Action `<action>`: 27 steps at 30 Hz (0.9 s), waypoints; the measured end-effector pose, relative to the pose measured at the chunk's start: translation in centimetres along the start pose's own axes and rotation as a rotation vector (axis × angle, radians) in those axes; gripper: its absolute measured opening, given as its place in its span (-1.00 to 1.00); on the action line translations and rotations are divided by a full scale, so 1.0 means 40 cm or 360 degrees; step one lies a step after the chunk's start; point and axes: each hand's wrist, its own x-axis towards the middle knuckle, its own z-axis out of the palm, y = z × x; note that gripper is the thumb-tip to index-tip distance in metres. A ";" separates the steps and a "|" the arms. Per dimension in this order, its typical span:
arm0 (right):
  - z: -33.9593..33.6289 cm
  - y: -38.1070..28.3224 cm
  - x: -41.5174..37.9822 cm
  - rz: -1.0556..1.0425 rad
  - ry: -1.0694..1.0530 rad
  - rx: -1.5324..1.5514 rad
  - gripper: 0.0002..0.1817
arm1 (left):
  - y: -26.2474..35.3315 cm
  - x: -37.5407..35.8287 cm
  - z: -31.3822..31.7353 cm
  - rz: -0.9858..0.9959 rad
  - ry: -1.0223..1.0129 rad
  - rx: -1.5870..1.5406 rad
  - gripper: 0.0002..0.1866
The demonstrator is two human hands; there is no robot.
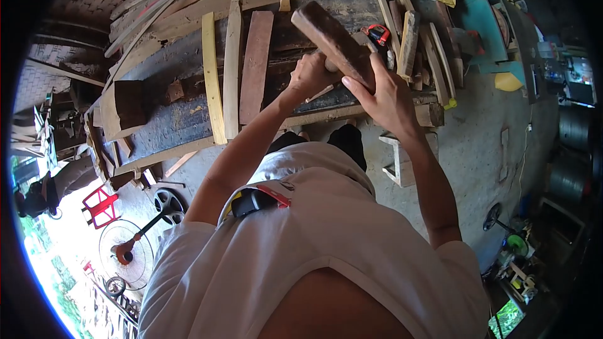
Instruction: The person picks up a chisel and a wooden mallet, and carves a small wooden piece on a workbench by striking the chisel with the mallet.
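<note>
Both hands grip one dark brown rectangular wooden block [333, 43]. Left hand [312, 75] clasps its lower end; right hand [383, 97] wraps its side, above the cluttered plank-strewn workbench [169, 125] near its front edge.

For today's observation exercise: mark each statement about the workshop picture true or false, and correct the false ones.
1. Both hands hold a dark wooden block. True: the left hand and the right hand both grip it.
2. The block lies flat on the workbench. False: it is raised above it, tilted.
3. A pale yellowish strip of wood lies on the bench. True.
4. A red tape measure lies on the bench beyond the hands. True.
5. A blue stool stands on the floor. False: a red stool stands there, near a fan.
</note>
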 end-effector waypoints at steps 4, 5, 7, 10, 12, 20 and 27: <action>-0.004 -0.008 -0.006 0.0088 0.0122 0.0328 -0.40 | -0.059 0.015 -0.029 0.0005 0.0012 -0.0126 -0.58; -0.015 -0.015 -0.007 0.0091 0.0118 0.0350 -0.40 | -0.069 0.011 -0.049 -0.0003 0.0011 -0.0123 -0.58; -0.023 -0.021 -0.005 0.0070 0.0145 0.0395 -0.40 | -0.079 0.003 -0.070 -0.0139 -0.0066 -0.0288 -0.72; -0.035 -0.034 0.005 0.0032 0.0155 0.0436 -0.41 | -0.096 -0.002 -0.056 -0.0071 -0.0008 -0.0442 -0.75; -0.050 -0.047 0.014 0.0020 0.0106 0.0421 -0.43 | -0.086 -0.001 -0.041 -0.0099 0.0009 -0.0281 -0.72; -0.023 -0.075 0.024 0.0034 -0.0091 0.0034 -0.46 | -0.010 -0.022 -0.038 -0.0176 0.0002 -0.0146 -0.60; 0.013 -0.009 -0.002 0.0209 -0.0091 0.0376 -0.43 | -0.140 -0.023 -0.056 -0.0246 0.0079 -0.0708 -0.65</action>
